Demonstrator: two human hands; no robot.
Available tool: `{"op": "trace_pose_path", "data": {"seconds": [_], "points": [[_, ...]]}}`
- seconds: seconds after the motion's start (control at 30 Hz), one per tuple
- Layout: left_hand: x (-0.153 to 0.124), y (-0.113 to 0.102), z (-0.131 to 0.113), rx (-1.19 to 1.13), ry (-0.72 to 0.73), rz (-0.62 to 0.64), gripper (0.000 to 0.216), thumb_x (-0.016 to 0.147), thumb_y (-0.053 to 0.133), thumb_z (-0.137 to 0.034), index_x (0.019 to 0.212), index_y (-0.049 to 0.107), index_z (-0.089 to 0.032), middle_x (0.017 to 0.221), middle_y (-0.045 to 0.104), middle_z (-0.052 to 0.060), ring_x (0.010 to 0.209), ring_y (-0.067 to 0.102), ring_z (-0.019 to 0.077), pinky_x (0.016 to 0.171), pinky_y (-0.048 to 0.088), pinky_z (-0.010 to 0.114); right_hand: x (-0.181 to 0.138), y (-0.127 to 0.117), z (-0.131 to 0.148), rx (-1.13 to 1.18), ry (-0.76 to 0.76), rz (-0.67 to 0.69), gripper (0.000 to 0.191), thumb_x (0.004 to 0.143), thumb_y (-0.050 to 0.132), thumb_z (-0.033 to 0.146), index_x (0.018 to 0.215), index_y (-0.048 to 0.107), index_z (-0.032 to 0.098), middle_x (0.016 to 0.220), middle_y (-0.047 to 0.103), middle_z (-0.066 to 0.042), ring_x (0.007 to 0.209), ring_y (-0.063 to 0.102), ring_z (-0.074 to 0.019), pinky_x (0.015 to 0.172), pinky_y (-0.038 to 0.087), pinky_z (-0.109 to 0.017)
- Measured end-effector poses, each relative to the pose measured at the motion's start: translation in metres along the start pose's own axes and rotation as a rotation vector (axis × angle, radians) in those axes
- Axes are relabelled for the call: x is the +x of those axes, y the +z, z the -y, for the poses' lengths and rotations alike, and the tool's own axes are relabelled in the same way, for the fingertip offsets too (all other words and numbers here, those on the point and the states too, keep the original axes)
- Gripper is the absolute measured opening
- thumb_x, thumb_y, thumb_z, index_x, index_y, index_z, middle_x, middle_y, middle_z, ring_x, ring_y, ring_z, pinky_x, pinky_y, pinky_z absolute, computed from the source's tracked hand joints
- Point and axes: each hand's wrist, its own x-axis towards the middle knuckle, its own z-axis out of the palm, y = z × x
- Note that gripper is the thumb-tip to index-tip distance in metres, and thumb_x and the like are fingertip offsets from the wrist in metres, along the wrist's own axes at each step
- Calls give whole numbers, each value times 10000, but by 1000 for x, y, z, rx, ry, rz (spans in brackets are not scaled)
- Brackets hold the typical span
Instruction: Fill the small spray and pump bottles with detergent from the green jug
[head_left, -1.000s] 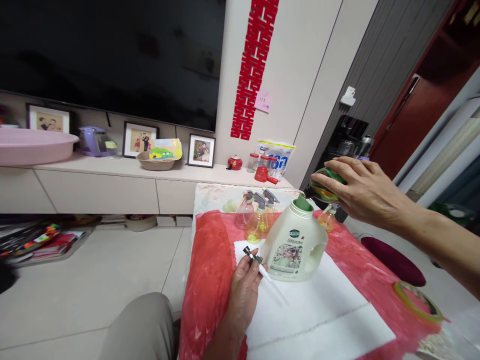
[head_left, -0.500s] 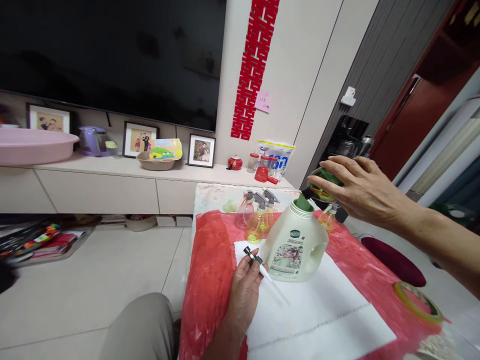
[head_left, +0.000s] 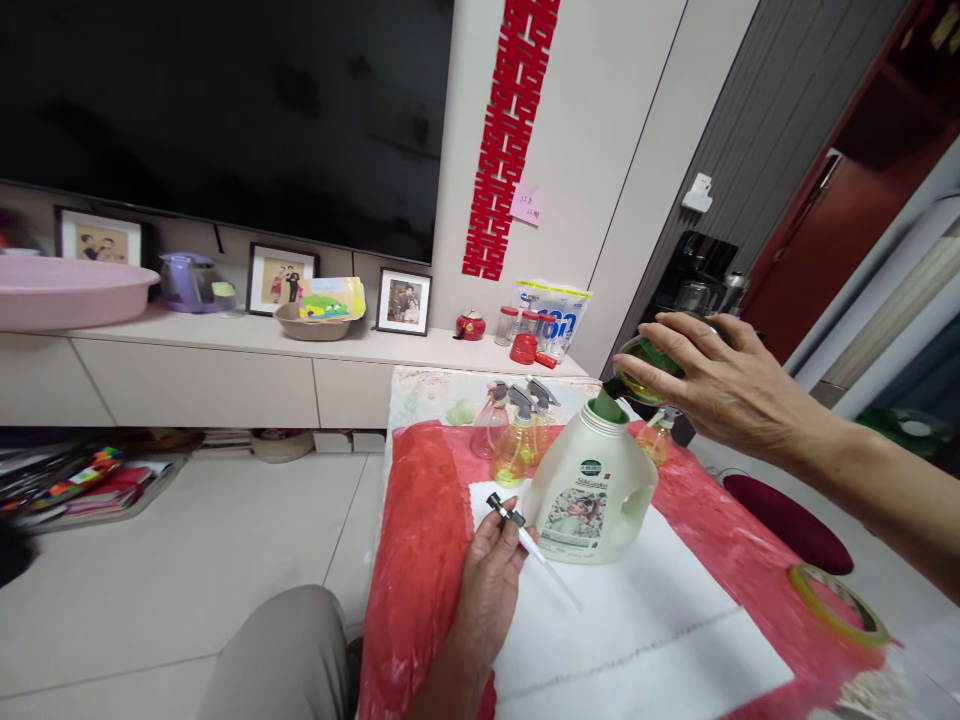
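My right hand is wrapped round a small bottle with a dark neck and green and yellow showing, tilted neck-down over the open mouth of a large cream detergent jug. The small bottle's neck is at the green spout in the jug's mouth; I cannot tell whether liquid flows. Between the fingers of my left hand is a pump head, with a black and silver top and a thin pale tube pointing down right. That hand is just left of the jug, which stands upright on white paper.
Spray bottles stand behind the jug, and another to its right. Red plastic sheeting covers much of the table. A tape roll lies at the right. Behind is a low cabinet with photo frames and a pink basin.
The small bottle in my right hand has rolled or tilted very slightly. My left hand, the pump head and the jug look the same.
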Motion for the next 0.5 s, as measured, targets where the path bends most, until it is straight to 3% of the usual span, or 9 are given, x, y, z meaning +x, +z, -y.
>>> {"op": "trace_pose_path", "data": {"seconds": [0.17,0.33,0.5], "points": [[-1,1,-1,23,-6,6,491,630,907,-339,1078,740,-230,986,677,31,874,659,154,942,520,309,-3,1,10,19,101,6,506,907,512,143,1392,496,289,1391,487,-129,1289,454,-309,910,422,-443],[-2,2,-2,-7,-4,-1,510,597,928,-329,1058,736,-222,967,677,24,884,659,152,960,499,308,-19,14,21,316,318,30,585,866,613,338,1428,486,233,1358,506,-153,1166,516,-328,780,482,-405],[0,2,-4,-12,5,-1,526,595,931,-317,1070,733,-207,922,675,22,829,631,136,850,496,281,-50,10,36,773,574,65,813,824,672,531,1514,360,233,1367,532,-121,1177,566,-306,944,529,-472]]}}
